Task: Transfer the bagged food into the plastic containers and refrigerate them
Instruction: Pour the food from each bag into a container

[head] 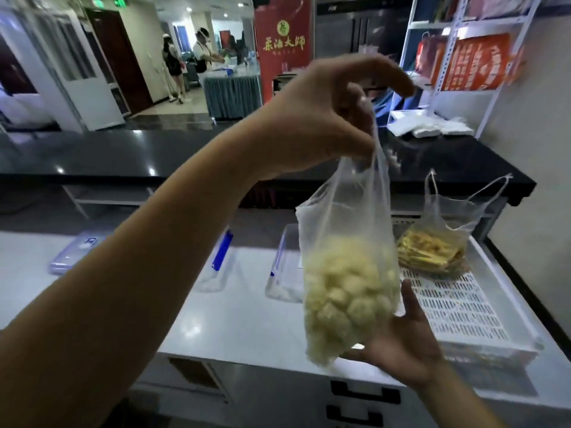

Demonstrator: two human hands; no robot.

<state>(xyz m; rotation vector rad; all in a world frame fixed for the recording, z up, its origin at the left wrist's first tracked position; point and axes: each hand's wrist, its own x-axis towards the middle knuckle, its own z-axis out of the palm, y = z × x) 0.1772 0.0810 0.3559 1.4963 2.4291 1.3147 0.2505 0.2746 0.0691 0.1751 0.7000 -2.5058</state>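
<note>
A person's left hand (pixel 321 118) is raised above a white bench (pixel 241 310), its grip pinching the gathered top of a clear plastic bag (pixel 349 273) of pale, lumpy food pieces. The right hand (pixel 401 341), fingers open, cups the bag's bottom. Just behind, an empty clear container (pixel 285 264) sits on the bench. A second bag (pixel 445 242) of yellow strips rests in a white slotted tray (pixel 463 310).

bag (pixel 349 282): clear plastic, hanging upright above the counter, lower half full of pale yellow lumps
second bag (pixel 438 242): clear, yellow strips inside, sitting in a white slotted tray (pixel 463 307)
containers (pixel 282 267): 2, clear, blue clips, on the counter behind the bag
</note>
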